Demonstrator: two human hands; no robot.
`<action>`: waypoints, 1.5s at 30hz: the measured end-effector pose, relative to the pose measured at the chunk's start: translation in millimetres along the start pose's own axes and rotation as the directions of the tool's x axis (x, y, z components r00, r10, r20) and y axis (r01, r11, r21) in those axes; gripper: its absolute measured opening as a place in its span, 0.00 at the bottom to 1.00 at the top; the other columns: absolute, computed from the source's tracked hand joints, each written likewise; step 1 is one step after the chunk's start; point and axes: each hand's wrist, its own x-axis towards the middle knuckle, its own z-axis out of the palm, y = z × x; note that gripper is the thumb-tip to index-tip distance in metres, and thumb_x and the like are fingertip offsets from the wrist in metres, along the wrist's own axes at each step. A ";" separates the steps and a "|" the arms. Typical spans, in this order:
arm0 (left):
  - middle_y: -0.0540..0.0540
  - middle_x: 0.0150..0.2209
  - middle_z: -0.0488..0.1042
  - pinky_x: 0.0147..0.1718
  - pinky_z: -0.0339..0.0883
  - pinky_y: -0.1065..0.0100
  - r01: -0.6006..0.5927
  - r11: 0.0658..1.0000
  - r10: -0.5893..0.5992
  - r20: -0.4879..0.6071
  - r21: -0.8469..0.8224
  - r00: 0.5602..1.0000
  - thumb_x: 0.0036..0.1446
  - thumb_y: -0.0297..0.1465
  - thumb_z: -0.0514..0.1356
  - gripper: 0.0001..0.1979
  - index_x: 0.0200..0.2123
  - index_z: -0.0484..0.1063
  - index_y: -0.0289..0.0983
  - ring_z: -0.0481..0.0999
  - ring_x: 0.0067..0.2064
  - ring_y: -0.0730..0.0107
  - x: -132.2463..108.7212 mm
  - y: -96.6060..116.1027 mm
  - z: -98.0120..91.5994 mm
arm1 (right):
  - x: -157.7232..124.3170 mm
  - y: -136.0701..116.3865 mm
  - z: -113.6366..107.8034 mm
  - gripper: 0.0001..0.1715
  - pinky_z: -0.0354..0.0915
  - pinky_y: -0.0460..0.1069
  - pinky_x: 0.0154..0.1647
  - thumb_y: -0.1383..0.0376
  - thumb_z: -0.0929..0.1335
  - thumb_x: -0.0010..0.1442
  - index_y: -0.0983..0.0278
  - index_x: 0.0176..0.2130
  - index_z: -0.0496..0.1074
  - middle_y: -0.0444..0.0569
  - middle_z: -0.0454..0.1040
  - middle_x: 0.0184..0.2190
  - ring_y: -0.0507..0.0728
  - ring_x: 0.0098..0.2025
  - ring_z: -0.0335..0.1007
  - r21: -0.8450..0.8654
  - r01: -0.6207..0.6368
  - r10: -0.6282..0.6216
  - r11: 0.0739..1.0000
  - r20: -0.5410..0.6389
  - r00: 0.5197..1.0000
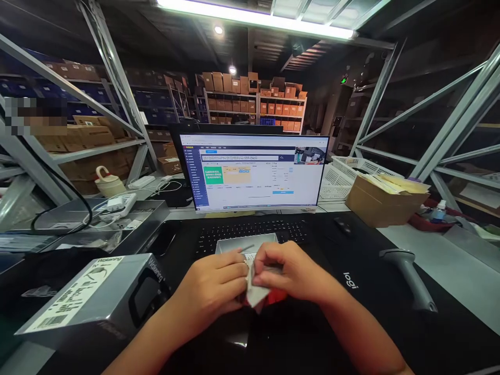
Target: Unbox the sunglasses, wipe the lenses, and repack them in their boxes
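Note:
My left hand (213, 286) and my right hand (291, 271) meet over the black desk mat (351, 312), in front of the keyboard (252, 229). Both pinch a small white and red packet (255, 294) held between their fingers. Just behind the hands lies a shallow grey tray (238, 244) on the keyboard's near edge. A lit monitor (253, 172) stands behind the keyboard.
A grey boxed product (94, 302) with a label lies at the near left. A handheld scanner (410, 276) lies on the right, with a mouse (344, 225), a cardboard box (385, 200) and white baskets (351, 172) beyond. A metal tray with cables (105, 219) sits left. Shelves of cartons surround the desk.

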 end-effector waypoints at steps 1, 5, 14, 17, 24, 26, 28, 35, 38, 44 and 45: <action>0.46 0.34 0.79 0.55 0.73 0.61 -0.001 1.000 0.001 0.018 -0.031 1.000 0.71 0.35 0.51 0.17 0.35 0.75 0.35 0.79 0.39 0.67 -0.1 0.1 -1.8 | -0.8 3.3 -8.4 0.09 0.60 0.43 0.32 0.63 0.76 0.57 0.63 0.35 0.74 0.40 0.73 0.28 0.49 0.29 0.66 0.042 -0.013 0.009 0.999 0.095 0.995; 0.44 0.36 0.80 0.56 0.72 0.62 0.011 0.997 -0.012 -0.012 -0.077 1.000 0.72 0.39 0.49 0.19 0.38 0.74 0.34 0.80 0.41 0.66 1.1 1.4 -10.7 | -6.3 17.2 -43.4 0.13 0.62 0.44 0.34 0.62 0.77 0.54 0.65 0.32 0.72 0.42 0.72 0.29 0.50 0.31 0.65 0.191 -0.010 -0.041 0.982 0.261 0.964; 0.46 0.34 0.79 0.52 0.74 0.62 0.022 1.000 -0.022 -0.036 0.002 0.999 0.71 0.35 0.51 0.16 0.35 0.74 0.35 0.79 0.37 0.68 0.0 7.4 1.6 | -11.0 -6.5 -11.0 0.11 0.52 0.43 0.27 0.75 0.71 0.51 0.63 0.27 0.66 0.36 0.65 0.22 0.48 0.25 0.57 -0.085 -0.088 0.091 0.993 0.027 0.996; 0.47 0.32 0.78 0.53 0.74 0.61 0.033 0.998 -0.030 -0.061 0.047 0.998 0.70 0.36 0.53 0.16 0.33 0.74 0.35 0.78 0.35 0.68 -1.7 6.9 7.9 | -9.6 -12.4 8.6 0.10 0.51 0.44 0.27 0.76 0.66 0.53 0.62 0.29 0.65 0.36 0.64 0.22 0.48 0.25 0.56 -0.168 -0.094 0.065 0.981 -0.172 0.983; 0.44 0.36 0.80 0.51 0.75 0.60 0.012 0.999 -0.011 -0.045 0.031 0.999 0.70 0.35 0.52 0.15 0.36 0.75 0.35 0.79 0.40 0.65 1.4 6.3 5.3 | -4.3 13.4 -36.1 0.11 0.52 0.43 0.27 0.76 0.69 0.47 0.64 0.22 0.63 0.35 0.61 0.20 0.47 0.25 0.54 0.087 -0.046 0.022 0.995 0.254 0.967; 0.44 0.36 0.80 0.49 0.76 0.61 0.002 1.000 0.001 -0.078 0.029 0.997 0.70 0.37 0.52 0.16 0.36 0.75 0.34 0.80 0.40 0.65 3.0 6.2 4.6 | -6.3 22.3 -50.3 0.10 0.52 0.42 0.25 0.75 0.69 0.45 0.65 0.21 0.64 0.35 0.60 0.19 0.47 0.23 0.53 0.185 -0.093 0.045 0.978 0.250 0.967; 0.44 0.35 0.80 0.47 0.77 0.62 0.009 0.999 -0.005 -0.116 0.033 0.993 0.70 0.39 0.53 0.16 0.36 0.74 0.34 0.80 0.38 0.66 2.9 4.8 5.2 | -8.0 28.5 -56.8 0.10 0.53 0.42 0.24 0.73 0.71 0.45 0.65 0.21 0.65 0.36 0.62 0.19 0.46 0.22 0.54 0.272 -0.130 0.081 0.953 0.184 0.980; 0.45 0.34 0.81 0.50 0.77 0.59 0.115 0.991 -0.088 -0.339 0.061 0.937 0.64 0.36 0.62 0.09 0.38 0.73 0.36 0.81 0.40 0.65 -9.0 -7.1 2.9 | -1.1 49.1 -73.7 0.29 0.66 0.44 0.26 0.58 0.82 0.41 0.61 0.35 0.67 0.40 0.74 0.25 0.51 0.25 0.70 0.567 0.091 0.325 0.819 -0.589 0.740; 0.45 0.34 0.80 0.49 0.78 0.59 0.175 0.981 -0.127 -0.408 0.082 0.904 0.63 0.33 0.62 0.06 0.36 0.73 0.37 0.80 0.38 0.66 -9.0 -5.2 2.9 | 8.6 64.6 -77.1 0.34 0.69 0.44 0.27 0.53 0.82 0.41 0.58 0.42 0.66 0.40 0.77 0.30 0.52 0.29 0.74 0.577 0.257 0.400 0.775 -0.763 0.508; 0.44 0.34 0.78 0.45 0.77 0.62 0.340 0.890 -0.105 -0.586 0.305 0.803 0.61 0.29 0.64 0.04 0.37 0.72 0.35 0.79 0.39 0.63 -10.6 1.8 11.5 | 32.2 62.0 -20.0 0.25 0.74 0.50 0.37 0.57 0.80 0.42 0.58 0.36 0.68 0.44 0.78 0.35 0.56 0.37 0.77 0.662 0.317 0.460 0.680 -0.721 0.518; 0.43 0.34 0.78 0.44 0.77 0.61 0.368 0.864 -0.109 -0.586 0.344 0.803 0.62 0.30 0.64 0.05 0.38 0.72 0.35 0.79 0.39 0.62 -12.5 1.7 13.4 | 33.8 54.3 -4.0 0.24 0.75 0.51 0.39 0.58 0.79 0.43 0.58 0.36 0.68 0.45 0.78 0.36 0.57 0.38 0.77 0.700 0.309 0.469 0.644 -0.680 0.564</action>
